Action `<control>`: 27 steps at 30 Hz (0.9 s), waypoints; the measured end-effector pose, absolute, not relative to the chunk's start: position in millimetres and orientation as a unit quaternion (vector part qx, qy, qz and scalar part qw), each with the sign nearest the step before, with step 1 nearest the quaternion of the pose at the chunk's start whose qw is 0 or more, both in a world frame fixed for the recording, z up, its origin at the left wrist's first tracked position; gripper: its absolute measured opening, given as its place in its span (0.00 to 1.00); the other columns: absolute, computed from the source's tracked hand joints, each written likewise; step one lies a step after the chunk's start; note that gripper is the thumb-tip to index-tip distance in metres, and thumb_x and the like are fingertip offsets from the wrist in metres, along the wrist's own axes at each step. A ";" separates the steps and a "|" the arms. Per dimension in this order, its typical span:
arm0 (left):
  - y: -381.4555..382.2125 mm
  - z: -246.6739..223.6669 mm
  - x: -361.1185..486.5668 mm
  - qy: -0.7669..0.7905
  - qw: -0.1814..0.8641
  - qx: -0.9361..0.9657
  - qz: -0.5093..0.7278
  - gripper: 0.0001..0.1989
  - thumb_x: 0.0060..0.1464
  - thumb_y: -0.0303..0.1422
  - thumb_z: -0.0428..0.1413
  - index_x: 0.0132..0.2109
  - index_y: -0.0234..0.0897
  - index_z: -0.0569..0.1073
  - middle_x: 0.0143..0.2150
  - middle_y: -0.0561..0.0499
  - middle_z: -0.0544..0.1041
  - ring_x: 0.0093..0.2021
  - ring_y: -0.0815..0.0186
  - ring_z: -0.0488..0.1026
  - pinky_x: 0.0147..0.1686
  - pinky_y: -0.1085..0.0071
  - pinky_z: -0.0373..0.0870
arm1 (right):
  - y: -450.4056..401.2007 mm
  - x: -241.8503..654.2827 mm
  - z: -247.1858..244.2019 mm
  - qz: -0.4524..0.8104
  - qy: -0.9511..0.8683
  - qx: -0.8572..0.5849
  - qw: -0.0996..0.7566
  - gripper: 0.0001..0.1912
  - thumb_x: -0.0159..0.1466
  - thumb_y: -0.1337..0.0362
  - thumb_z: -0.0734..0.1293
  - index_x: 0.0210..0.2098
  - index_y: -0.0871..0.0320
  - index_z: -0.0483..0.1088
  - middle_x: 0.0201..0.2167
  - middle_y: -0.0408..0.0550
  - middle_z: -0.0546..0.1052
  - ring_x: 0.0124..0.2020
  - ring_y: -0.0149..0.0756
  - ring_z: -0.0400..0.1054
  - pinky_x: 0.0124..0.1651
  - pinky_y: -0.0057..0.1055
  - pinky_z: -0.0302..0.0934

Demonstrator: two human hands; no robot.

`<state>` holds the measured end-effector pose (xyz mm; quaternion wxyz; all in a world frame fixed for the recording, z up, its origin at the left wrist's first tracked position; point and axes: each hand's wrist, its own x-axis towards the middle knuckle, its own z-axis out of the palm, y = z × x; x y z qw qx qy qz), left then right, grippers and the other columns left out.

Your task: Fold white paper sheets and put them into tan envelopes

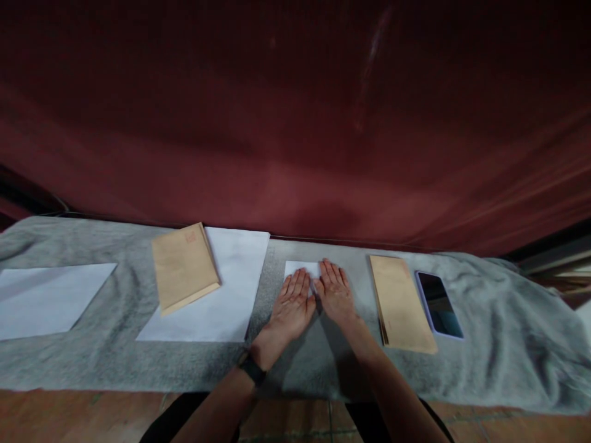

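A small white piece of paper (300, 266), perhaps folded, lies on the grey cloth in front of me, mostly covered by my hands. My left hand (293, 304) presses flat on its left part, fingers stretched forward. Over its right edge rests my right hand (336, 292), also flat with fingers extended. The two hands are close side by side, thumbs nearly meeting. Neither holds anything. To the right lies a stack of brown envelopes (401, 304); to the left, another stack of brown envelopes (184, 264) sits on large white sheets (235, 277).
A phone (441, 304) in a lilac case lies right of the envelopes. Another white sheet (50, 298) is at the far left. The grey cloth (332, 381) covers a narrow surface, wrinkled at both ends. Behind it rises a dark red wall-like surface (295, 154); tiled floor (69, 415) shows in front.
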<state>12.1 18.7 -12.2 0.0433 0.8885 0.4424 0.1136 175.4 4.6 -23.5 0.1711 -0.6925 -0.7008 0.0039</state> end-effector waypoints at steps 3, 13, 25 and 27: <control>26.8 -14.8 14.6 0.465 0.032 0.877 0.118 0.29 0.69 0.37 0.39 0.70 0.25 0.62 0.73 0.38 0.60 0.74 0.56 0.53 0.72 0.54 0.52 | 3.2 173.7 -25.7 0.000 -0.686 -0.706 0.175 0.30 0.76 0.55 0.49 0.72 0.63 0.55 0.72 0.58 0.58 0.72 0.51 0.52 0.72 0.53 0.45; 43.7 -23.1 26.5 0.522 0.007 0.840 0.149 0.31 0.70 0.43 0.40 0.72 0.32 0.58 0.72 0.38 0.61 0.73 0.53 0.56 0.71 0.50 0.53 | 0.1 168.0 -29.9 -0.013 -0.647 -0.734 0.207 0.30 0.75 0.56 0.50 0.73 0.61 0.52 0.72 0.60 0.59 0.71 0.53 0.54 0.71 0.57 0.44; 46.0 -20.6 23.8 0.560 -0.020 0.816 0.142 0.35 0.69 0.48 0.40 0.72 0.27 0.58 0.73 0.34 0.59 0.74 0.50 0.54 0.70 0.50 0.54 | -6.6 170.2 -22.1 0.010 -0.630 -0.761 0.153 0.33 0.76 0.54 0.50 0.72 0.70 0.52 0.73 0.64 0.55 0.73 0.54 0.50 0.73 0.53 0.42; 46.4 -20.8 21.8 0.564 -0.024 0.813 0.144 0.35 0.69 0.48 0.40 0.72 0.26 0.57 0.72 0.33 0.59 0.74 0.51 0.54 0.70 0.50 0.55 | -7.8 172.1 -25.8 -0.004 -0.630 -0.758 0.169 0.33 0.76 0.54 0.50 0.72 0.69 0.52 0.72 0.64 0.56 0.72 0.54 0.51 0.72 0.54 0.44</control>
